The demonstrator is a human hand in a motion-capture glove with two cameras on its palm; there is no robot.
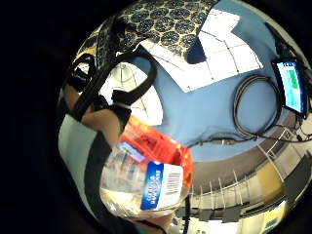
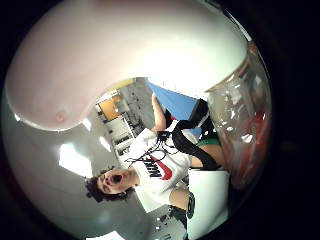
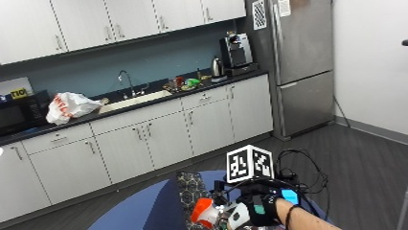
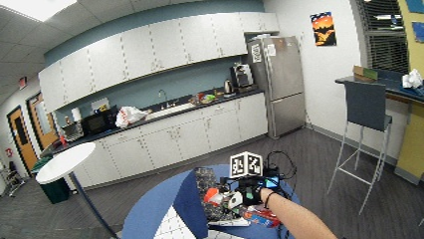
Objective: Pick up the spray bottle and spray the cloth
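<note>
Round blue surface (image 4: 156, 201) — patterned cloth (image 4: 207, 195) spread across its middle, a white gridded sheet (image 4: 173, 225) at the near edge, looped cables (image 4: 281, 164) along the far right edge. Bare blue room remains at the left edge.

Your work surface is a round blue table (image 4: 156, 201). A dark patterned cloth (image 4: 207, 191) lies on it near the centre, a white gridded sheet (image 4: 173, 226) at its near left edge.

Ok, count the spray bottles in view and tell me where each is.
1. The spray bottle, orange-topped, is held in the gloved right hand above the patterned cloth on the blue table. Others may be hidden.
</note>
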